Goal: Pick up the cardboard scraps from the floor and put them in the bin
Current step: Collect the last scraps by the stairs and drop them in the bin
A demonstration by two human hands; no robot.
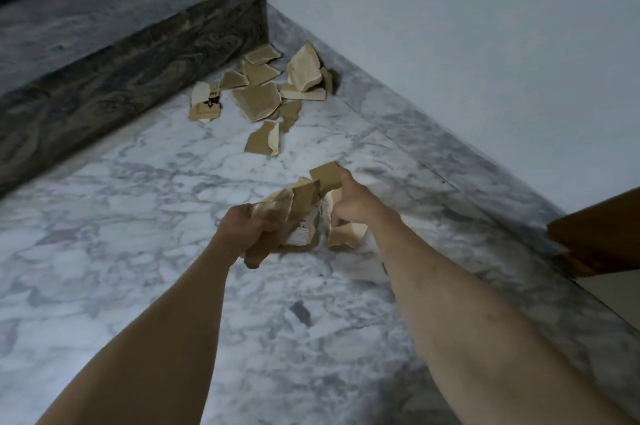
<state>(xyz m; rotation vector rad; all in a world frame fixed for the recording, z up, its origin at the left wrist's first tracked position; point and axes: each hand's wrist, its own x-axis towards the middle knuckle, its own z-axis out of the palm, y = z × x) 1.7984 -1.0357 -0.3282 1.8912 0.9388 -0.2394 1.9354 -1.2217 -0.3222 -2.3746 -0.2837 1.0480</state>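
Mostly the cardboard scraps [263,92] lie in a loose pile on the marble floor [121,216], in the corner where the dark stone step [131,78] meets the pale wall [450,43]; 1 torn piece with black print [205,103] sits at the pile's left edge, and 1 folded piece [265,143] lies apart, nearer the person. Above the floor, both hands hold a bunch of gathered scraps [304,213]: the left hand [242,229] has its grip curled round the bunch's left side, the right hand [351,204] pinches pieces on the right, thumb up against a brown scrap. A wooden door edge [595,237] shows at far right
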